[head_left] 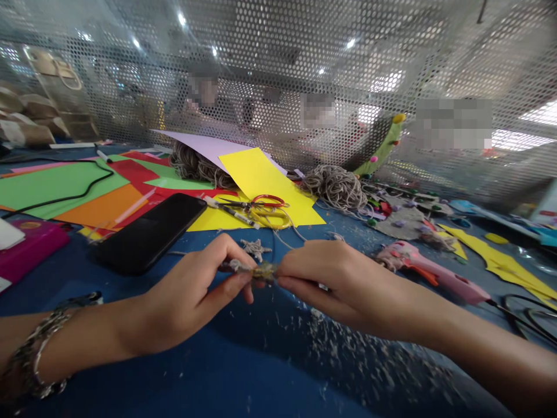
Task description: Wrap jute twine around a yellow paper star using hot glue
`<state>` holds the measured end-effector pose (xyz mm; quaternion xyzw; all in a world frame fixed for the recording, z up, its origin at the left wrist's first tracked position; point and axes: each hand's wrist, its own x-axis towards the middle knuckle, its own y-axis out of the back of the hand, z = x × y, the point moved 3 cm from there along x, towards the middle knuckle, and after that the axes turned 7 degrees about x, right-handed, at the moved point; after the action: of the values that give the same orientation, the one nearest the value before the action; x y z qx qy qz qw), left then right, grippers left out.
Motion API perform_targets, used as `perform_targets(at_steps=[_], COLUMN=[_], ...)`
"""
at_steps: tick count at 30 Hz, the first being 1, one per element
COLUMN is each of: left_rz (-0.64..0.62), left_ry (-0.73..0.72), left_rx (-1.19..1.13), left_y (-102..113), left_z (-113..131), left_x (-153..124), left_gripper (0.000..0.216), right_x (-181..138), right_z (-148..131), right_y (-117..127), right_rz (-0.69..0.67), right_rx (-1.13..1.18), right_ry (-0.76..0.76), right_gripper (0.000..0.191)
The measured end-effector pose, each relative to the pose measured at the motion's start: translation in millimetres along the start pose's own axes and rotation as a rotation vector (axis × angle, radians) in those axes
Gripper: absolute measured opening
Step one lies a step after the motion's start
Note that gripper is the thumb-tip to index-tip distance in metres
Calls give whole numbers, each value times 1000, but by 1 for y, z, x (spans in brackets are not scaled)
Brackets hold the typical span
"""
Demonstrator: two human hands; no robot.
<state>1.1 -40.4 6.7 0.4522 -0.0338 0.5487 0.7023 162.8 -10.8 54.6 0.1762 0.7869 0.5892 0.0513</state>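
My left hand (195, 290) and my right hand (335, 284) meet over the blue table (243, 371). Between their fingertips they pinch a small twine-wrapped piece (261, 271), each hand on one end. A bracelet (39, 342) circles my left wrist. Just behind the piece lies a small twine star (256, 248). A black phone (150, 232) rests left of my left hand. A pink glue gun (429, 271) lies right of my right hand.
Scissors with red and yellow handles (265, 210) lie on yellow paper (261, 180). Coloured sheets (56, 186) cover the left. Twine bundles (335, 187) sit by a perforated metal screen (278, 69). Twine scraps (348, 348) litter the near table. People sit beyond the screen.
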Motion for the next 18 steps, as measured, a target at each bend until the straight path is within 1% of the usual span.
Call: perform_targets(at_steps=[6,10,15,18], left_rz=[2,12,-98,-159], left_ry=[50,63,210,237], left_rx=[9,35,57,66], left_y=[0,0,-1,-2], left_z=[2,5,5,6], left_x=[2,3,4,5], left_gripper=[6,5,5,7], right_x=[0,0,-1,-2], right_z=[-3,-5,-10,-15], right_y=[-3,-5,-3,-2], right_rz=[18,9,-7,-26], right_rx=[-98,-129,-183,-191], right_ry=[59,67,74,64], right_gripper=[28,27,27,30])
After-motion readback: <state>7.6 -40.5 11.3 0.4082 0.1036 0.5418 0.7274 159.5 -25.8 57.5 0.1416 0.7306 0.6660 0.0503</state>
